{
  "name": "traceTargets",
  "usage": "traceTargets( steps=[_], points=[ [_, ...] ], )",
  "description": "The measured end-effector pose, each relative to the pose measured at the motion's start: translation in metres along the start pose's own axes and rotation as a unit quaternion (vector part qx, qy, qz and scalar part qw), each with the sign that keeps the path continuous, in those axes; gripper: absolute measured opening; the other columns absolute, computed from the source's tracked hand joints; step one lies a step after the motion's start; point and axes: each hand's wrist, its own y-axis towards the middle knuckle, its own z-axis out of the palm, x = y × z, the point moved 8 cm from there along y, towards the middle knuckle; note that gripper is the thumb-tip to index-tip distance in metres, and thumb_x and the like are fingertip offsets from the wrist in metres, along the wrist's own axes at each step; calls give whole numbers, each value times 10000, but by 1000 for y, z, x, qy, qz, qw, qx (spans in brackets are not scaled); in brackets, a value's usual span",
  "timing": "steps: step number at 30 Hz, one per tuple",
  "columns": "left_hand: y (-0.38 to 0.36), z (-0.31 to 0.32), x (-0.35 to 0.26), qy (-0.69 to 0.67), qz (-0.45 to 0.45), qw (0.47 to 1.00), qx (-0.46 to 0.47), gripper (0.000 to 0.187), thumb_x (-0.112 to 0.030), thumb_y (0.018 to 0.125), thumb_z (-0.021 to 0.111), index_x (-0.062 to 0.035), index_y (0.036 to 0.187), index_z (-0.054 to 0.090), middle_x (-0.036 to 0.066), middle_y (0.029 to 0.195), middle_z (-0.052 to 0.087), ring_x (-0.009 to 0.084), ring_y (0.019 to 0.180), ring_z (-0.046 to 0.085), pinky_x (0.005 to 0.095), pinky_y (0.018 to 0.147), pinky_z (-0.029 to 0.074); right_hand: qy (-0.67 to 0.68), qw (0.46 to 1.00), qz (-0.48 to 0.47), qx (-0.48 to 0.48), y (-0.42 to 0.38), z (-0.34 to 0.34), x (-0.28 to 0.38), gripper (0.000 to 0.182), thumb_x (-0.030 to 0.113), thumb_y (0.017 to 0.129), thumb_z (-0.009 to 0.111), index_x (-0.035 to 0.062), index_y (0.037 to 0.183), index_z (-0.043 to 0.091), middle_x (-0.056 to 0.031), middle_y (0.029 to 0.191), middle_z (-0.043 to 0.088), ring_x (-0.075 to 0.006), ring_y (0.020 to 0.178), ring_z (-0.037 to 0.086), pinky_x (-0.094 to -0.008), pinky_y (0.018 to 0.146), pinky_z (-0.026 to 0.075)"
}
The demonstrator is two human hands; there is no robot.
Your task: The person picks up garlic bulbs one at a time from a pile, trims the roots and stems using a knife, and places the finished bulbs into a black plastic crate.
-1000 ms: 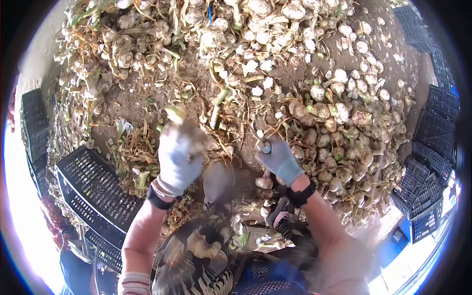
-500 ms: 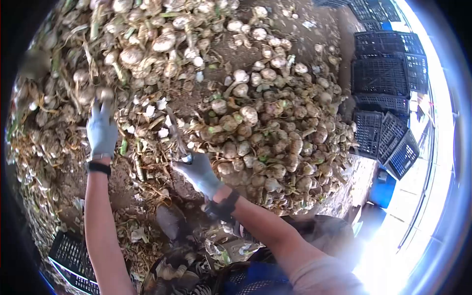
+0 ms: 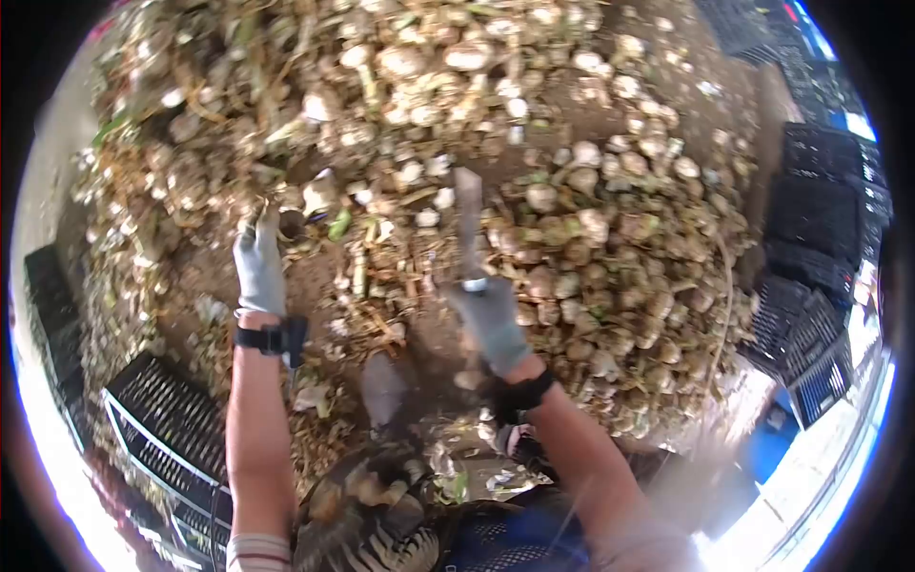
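My left hand [image 3: 258,267], in a pale glove, reaches to the edge of the left heap of garlic [image 3: 195,181] with its dry stalks. Its fingertips are among brownish stalks and leaves; blur hides whether they grip any. A whitish garlic bulb [image 3: 320,193] lies to the right of these fingers. My right hand [image 3: 491,324], also gloved, is closed around the handle of a knife [image 3: 469,219]. The broad blade points away from me, above the scraps beside the trimmed garlic pile [image 3: 596,276].
Black plastic crates [image 3: 810,224] are stacked along the right side. Another black crate [image 3: 172,410] is at the lower left. Cut stalks and peelings [image 3: 367,276] litter the ground between the two garlic heaps. A blue container [image 3: 770,443] stands at lower right.
The view has turned left, so the heaps and crates appear farther right. My left hand has drawn a little left and nearer to me across the heap. The right hand still holds the knife.
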Motion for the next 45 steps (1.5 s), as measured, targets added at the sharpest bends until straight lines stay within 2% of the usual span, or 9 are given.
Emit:
traceTargets(
  steps=[1, 3, 7, 12, 21, 23, 33, 37, 45],
  points=[
    [-27, -7, -24, 181, 240, 954, 10, 282, -119, 972, 562, -1, 1214, 645, 26, 958, 667, 99, 799, 552, 256, 755, 462, -33, 999, -14, -5, 8, -7, -10, 180, 190, 816, 798, 48, 804, 687, 58, 655, 603, -31, 600, 516, -259, 534, 399],
    [-63, -8, 94, -258, -251, 933, 7, 326, -164, 967, 580, 9, 1240, 625, 80, 997, 692, 132, 886, 621, 284, 798, 487, 0, 998, -57, -12, 22, -8, -28, 144, 135, 836, 776, 17, 874, 704, 49, 736, 633, -38, 654, 545, -230, 581, 443],
    [-81, -45, 77, 164, -210, 963, -27, 330, -145, 938, 615, -99, 1264, 635, 84, 1048, 718, 186, 790, 675, 305, 693, 539, 67, 997, -29, 16, 7, 16, -21, 128, 89, 839, 761, -4, 905, 704, 25, 764, 644, -52, 670, 566, -221, 594, 453],
    [-17, 41, -8, 136, -187, 968, 100, 741, -296, 826, 755, -103, 1458, 420, 201, 1391, 545, 332, 1242, 566, 443, 1054, 457, 78, 996, -28, 34, -1, 32, -12, 100, 67, 842, 743, -2, 897, 698, 17, 756, 646, -50, 656, 573, -222, 573, 448],
    [-89, 89, -64, -48, -87, 936, 337, 508, 43, 848, 659, -25, 1328, 509, 130, 1193, 645, 199, 1027, 650, 315, 919, 534, 261, 962, -43, 71, 25, 60, -3, 177, 181, 866, 758, 26, 918, 689, 33, 720, 615, -41, 608, 515, -247, 553, 419],
    [-119, 84, -63, -459, -260, 810, 255, 479, 49, 873, 643, -1, 1328, 498, 89, 1202, 625, 174, 1069, 615, 301, 942, 512, 200, 970, -77, 115, 27, 80, -3, 182, 171, 869, 754, 4, 911, 695, 38, 689, 595, -34, 602, 513, -244, 532, 418],
    [-147, 43, -29, -406, -237, 845, 255, 354, -192, 880, 754, -14, 1130, 578, 32, 987, 657, 108, 898, 605, 295, 827, 523, -452, 770, -447, 46, -69, 72, 73, 106, 180, 807, 685, 124, 896, 674, -70, 729, 624, -296, 622, 646, -407, 561, 512],
    [-149, 37, -28, -445, -174, 855, 202, 601, -239, 885, 761, -20, 1341, 437, 27, 937, 661, 98, 733, 623, 245, 588, 517, -469, 763, -441, 55, -74, 74, 71, 96, 185, 802, 691, 125, 867, 653, -67, 710, 611, -287, 609, 641, -410, 548, 498],
    [-166, 34, -10, -471, -297, 797, 233, 753, -292, 831, 812, -7, 1387, 393, 65, 1071, 647, 120, 883, 631, 272, 720, 544, -472, 760, -433, 107, -87, 84, 79, 93, 110, 782, 635, 104, 874, 646, -89, 731, 626, -330, 628, 627, -430, 577, 498]
  ],
)
